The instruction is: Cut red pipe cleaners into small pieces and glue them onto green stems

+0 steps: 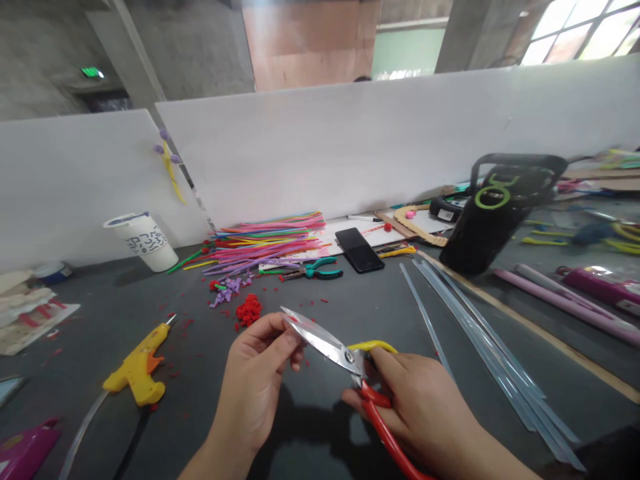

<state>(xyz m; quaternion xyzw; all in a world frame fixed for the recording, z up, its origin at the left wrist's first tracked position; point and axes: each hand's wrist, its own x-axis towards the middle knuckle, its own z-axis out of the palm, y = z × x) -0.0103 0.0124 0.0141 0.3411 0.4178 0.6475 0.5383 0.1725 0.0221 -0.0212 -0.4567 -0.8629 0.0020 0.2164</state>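
My right hand (417,393) grips a pair of scissors (325,341) with red handles, and the blades point up and left. A curved yellow piece (373,345) shows behind the scissors' pivot; I cannot tell whether it is part of them. My left hand (260,373) has its thumb and fingers pinched together at the blade tips. A trace of red shows there, but what it holds is too small to make out. Just beyond my left hand lies a pile of small red pieces (249,309), with a heap of purple pieces (231,289) behind it.
A yellow glue gun (137,367) lies at left, near a white cup (143,241). Pipe cleaners (270,243), teal-handled pliers (317,269) and a phone (359,250) lie at the back. Clear glue sticks (480,333) and a black bottle (493,217) are at right.
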